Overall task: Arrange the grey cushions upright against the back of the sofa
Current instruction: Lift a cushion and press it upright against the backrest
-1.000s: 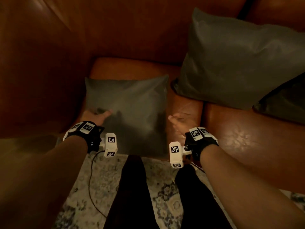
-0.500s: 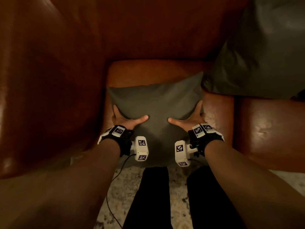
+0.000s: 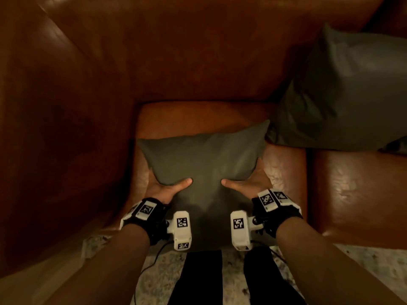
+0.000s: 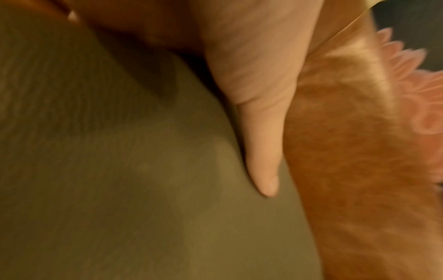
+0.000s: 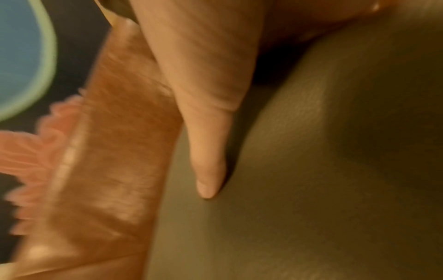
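Note:
A grey cushion (image 3: pixel 202 159) lies on the left seat of the brown leather sofa (image 3: pixel 198 113), its near edge over the seat's front. My left hand (image 3: pixel 167 183) grips its left side, thumb on top, fingers hidden underneath. My right hand (image 3: pixel 246 183) grips the right side the same way. In the left wrist view the thumb (image 4: pixel 258 132) presses into the cushion fabric (image 4: pixel 120 170); the right wrist view shows the other thumb (image 5: pixel 208 132) on the fabric (image 5: pixel 311 170). A second grey cushion (image 3: pixel 343 95) stands upright against the sofa back (image 3: pixel 198 51) at the right.
The sofa's armrest (image 3: pixel 55 128) rises close on the left. Bare seat leather (image 3: pixel 348 190) lies to the right, with a sliver of another dark cushion (image 3: pixel 396 146) at the frame edge. A patterned rug (image 3: pixel 233 271) and my dark-clad legs (image 3: pixel 198 278) are below.
Both hands moved from beside the flat cushion onto its two sides and now grip it, thumbs on top. My view swung left, centring the cushion.

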Available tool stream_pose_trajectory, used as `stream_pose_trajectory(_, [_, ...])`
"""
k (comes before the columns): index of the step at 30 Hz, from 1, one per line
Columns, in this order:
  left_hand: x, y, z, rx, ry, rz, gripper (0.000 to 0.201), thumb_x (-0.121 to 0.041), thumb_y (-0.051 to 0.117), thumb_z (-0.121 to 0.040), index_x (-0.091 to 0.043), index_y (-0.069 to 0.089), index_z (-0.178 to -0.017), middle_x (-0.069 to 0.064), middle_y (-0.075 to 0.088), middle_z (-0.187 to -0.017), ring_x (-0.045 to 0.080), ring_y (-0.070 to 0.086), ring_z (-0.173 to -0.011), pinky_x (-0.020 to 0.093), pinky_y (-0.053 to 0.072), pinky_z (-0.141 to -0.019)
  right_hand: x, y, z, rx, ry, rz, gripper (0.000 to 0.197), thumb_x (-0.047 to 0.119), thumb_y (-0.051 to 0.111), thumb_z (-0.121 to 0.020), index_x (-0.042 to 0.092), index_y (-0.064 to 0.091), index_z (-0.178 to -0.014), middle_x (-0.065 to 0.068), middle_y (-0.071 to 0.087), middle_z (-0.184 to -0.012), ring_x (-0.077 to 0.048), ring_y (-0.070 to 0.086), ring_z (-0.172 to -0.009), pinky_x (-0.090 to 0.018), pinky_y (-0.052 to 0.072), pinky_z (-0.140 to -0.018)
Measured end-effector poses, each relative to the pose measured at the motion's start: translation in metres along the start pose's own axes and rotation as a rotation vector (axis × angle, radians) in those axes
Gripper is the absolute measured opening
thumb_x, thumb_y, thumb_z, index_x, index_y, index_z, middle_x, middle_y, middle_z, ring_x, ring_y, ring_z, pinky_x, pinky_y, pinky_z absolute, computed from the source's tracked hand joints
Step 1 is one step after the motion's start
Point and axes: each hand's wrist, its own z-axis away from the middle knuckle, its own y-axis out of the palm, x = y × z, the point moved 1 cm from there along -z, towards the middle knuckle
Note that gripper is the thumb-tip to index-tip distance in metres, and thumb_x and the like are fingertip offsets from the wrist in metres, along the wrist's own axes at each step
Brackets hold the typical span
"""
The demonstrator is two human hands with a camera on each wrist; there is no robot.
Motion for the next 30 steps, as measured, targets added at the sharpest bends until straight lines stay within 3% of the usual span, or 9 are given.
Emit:
stream_pose_trajectory(3, [-0.01,-0.005,0.003,-0.005,0.059,0.044,0.096,-0.024,0.098,-0.054,-0.04,0.044,-0.132,-0.02,0.059,-0.112,0.013,0.057,-0.118,0.03,0.042,-0.104,0.012,-0.009,0.015,-0.022,-0.103,-0.059,0.123,0.033,0.099,-0.067,0.025,0.026,-0.166,0.007,0.05,-0.156,-0.016,0.05,-0.144,-0.008,0.028,-0.105])
stream_pose_trajectory(6, [-0.037,-0.013,-0.004,-0.005,0.263,0.048,0.117,-0.041,0.1,-0.038,-0.042,0.041,-0.139,-0.017,0.062,-0.127,0.008,0.06,-0.12,0.04,0.048,-0.107,0.026,-0.024,0.021,-0.137,-0.228,-0.185,0.122,0.024,0.1,-0.067,0.026,0.027,-0.165,0.019,0.049,-0.138,-0.001,0.05,-0.128,0.016,0.027,-0.08])
stream_pose_trajectory(11, [-0.097,-0.013,-0.037,-0.073,0.577,0.075,0.14,-0.014,0.099,-0.049,-0.027,0.013,-0.159,-0.012,0.04,-0.151,-0.003,0.045,-0.132,0.007,0.039,-0.105,0.055,-0.048,-0.016,-0.319,-0.449,-0.337,0.146,0.017,0.101,-0.063,0.026,0.005,-0.172,0.025,0.043,-0.15,0.015,0.041,-0.131,0.009,0.032,-0.101])
stream_pose_trajectory(15, [-0.115,-0.001,-0.077,0.03,0.493,0.049,0.154,-0.014,0.099,-0.047,-0.027,-0.004,-0.16,-0.005,0.033,-0.159,0.007,0.04,-0.141,0.032,0.037,-0.117,0.069,-0.053,-0.054,-0.234,-0.355,-0.348,0.171,0.043,0.098,-0.047,0.028,-0.02,-0.17,0.001,0.024,-0.176,-0.011,0.032,-0.158,-0.036,0.03,-0.131])
stream_pose_trajectory(16, [-0.117,0.002,-0.083,0.045,0.477,0.028,0.155,-0.013,0.1,-0.046,-0.027,-0.004,-0.16,-0.004,0.034,-0.159,0.009,0.04,-0.141,0.037,0.037,-0.118,0.071,-0.053,-0.06,-0.213,-0.341,-0.32,0.171,0.04,0.1,-0.049,0.026,-0.02,-0.17,-0.002,0.018,-0.177,-0.016,0.028,-0.161,-0.036,0.025,-0.133])
stream_pose_trajectory(18, [-0.12,0.006,-0.094,0.025,0.486,-0.012,0.154,-0.014,0.101,-0.044,-0.027,0.0,-0.16,-0.004,0.035,-0.158,0.013,0.04,-0.141,0.038,0.036,-0.118,0.076,-0.052,-0.071,-0.228,-0.346,-0.284,0.162,0.024,0.102,-0.059,0.021,-0.014,-0.171,-0.003,0.016,-0.177,-0.018,0.024,-0.162,-0.028,0.021,-0.13])
stream_pose_trajectory(22, [-0.124,0.002,-0.109,-0.033,0.47,0.027,0.155,-0.013,0.101,-0.038,-0.025,0.005,-0.159,-0.004,0.037,-0.154,0.014,0.043,-0.138,0.033,0.038,-0.113,0.088,-0.048,-0.08,-0.307,-0.362,-0.317,0.159,0.023,0.104,-0.055,0.021,-0.003,-0.172,-0.002,0.024,-0.173,-0.018,0.029,-0.159,-0.036,0.026,-0.133])
stream_pose_trajectory(26, [-0.124,-0.001,-0.108,-0.02,0.528,0.074,0.127,0.005,0.095,-0.048,-0.008,0.023,-0.152,0.004,0.049,-0.143,0.01,0.053,-0.121,0.002,0.045,-0.086,0.089,-0.04,-0.071,-0.32,-0.405,-0.371,0.132,0.014,0.102,-0.06,0.014,0.024,-0.166,0.0,0.045,-0.16,-0.006,0.045,-0.14,-0.022,0.034,-0.121])
stream_pose_trajectory(30, [-0.107,0.0,-0.096,-0.049,0.529,0.113,0.117,0.004,0.096,-0.046,-0.009,0.035,-0.144,-0.002,0.059,-0.131,0.006,0.061,-0.115,0.013,0.05,-0.096,0.078,-0.034,-0.062,-0.336,-0.403,-0.356,0.115,0.016,0.103,-0.057,0.007,0.043,-0.156,0.004,0.058,-0.144,-0.009,0.055,-0.133,-0.029,0.044,-0.121])
